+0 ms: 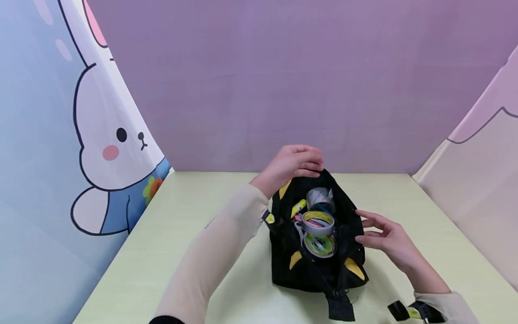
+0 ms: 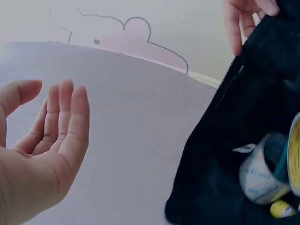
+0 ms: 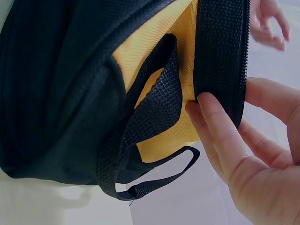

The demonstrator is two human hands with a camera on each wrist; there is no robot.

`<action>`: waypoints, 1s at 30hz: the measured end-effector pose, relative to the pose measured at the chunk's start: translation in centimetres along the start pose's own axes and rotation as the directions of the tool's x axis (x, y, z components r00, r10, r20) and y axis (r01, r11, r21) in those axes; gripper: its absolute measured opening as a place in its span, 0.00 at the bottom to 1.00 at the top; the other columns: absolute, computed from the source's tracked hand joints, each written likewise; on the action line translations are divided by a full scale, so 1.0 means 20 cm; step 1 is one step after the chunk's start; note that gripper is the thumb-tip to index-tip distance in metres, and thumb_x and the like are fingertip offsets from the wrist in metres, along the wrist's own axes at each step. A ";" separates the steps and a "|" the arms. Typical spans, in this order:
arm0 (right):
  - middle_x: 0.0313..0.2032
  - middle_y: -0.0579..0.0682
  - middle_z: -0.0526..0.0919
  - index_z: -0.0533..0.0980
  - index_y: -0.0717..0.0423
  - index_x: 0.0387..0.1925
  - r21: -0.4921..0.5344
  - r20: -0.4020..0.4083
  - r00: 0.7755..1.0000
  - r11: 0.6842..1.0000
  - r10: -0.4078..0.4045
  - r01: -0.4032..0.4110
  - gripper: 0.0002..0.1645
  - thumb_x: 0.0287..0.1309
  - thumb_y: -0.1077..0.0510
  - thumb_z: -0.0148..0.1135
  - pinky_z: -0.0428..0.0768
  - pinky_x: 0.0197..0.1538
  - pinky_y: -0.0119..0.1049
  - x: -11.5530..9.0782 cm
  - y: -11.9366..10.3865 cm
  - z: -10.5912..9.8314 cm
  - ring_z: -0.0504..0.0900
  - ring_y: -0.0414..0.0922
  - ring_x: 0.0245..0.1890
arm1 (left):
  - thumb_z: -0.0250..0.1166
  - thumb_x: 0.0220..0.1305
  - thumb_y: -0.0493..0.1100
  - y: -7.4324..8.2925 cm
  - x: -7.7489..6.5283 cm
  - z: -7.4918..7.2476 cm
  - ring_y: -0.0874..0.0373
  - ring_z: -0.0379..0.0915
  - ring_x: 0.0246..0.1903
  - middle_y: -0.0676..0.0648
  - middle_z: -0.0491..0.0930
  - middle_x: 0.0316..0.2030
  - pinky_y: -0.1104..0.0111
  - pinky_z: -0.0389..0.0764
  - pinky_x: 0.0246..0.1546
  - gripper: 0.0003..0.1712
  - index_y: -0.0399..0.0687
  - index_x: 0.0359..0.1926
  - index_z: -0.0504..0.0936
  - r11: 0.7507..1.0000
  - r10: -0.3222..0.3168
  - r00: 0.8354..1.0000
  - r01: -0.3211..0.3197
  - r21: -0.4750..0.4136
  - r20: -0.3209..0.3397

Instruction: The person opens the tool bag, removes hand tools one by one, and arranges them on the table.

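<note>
A black zippered bag [image 1: 285,265] with yellow patches stands open on the table. Inside it lie a grey roll of tape [image 1: 320,200], another tape roll [image 1: 319,229] with a yellow core, a green-centred roll [image 1: 319,252] and a yellow tube-like item [image 1: 298,208]. My left hand [image 1: 293,163] hovers at the bag's far end; the left wrist view shows its fingers loosely bent, holding nothing. On the right side, my right hand [image 1: 386,240] pinches the zipped edge, thumb inside and fingers outside against the yellow fabric [image 3: 176,129].
The pale table [image 1: 226,270] extends around the bag. A purple backdrop [image 1: 259,81] rises behind it, with a rabbit-printed panel [image 1: 109,130] at left and a pale panel [image 1: 481,180] at right. A strap [image 1: 341,308] hangs off the bag's near end.
</note>
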State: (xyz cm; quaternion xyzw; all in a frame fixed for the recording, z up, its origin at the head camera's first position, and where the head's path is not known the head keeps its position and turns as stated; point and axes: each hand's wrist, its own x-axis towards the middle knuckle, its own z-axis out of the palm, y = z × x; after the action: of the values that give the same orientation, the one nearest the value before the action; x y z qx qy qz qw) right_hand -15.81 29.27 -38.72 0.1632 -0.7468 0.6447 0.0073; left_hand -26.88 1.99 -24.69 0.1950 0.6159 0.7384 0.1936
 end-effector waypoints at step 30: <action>0.41 0.50 0.78 0.76 0.44 0.64 0.018 0.010 1.000 1.000 -0.002 0.002 0.37 0.58 0.77 0.61 0.85 0.39 0.32 -0.01 0.02 -0.01 0.86 0.40 0.37 | 0.61 0.70 0.35 -0.50 0.21 0.04 0.41 0.80 0.51 0.32 0.83 0.48 0.59 0.82 0.51 0.17 0.26 0.54 0.78 0.964 -0.261 0.958 0.265 0.021 -0.116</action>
State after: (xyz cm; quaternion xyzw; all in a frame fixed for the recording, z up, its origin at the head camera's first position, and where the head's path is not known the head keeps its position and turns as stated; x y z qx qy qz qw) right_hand -15.80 29.49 -39.05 0.1673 -0.7408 0.6505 0.0027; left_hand -29.56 6.46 -34.23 0.0729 0.6594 0.7047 0.2516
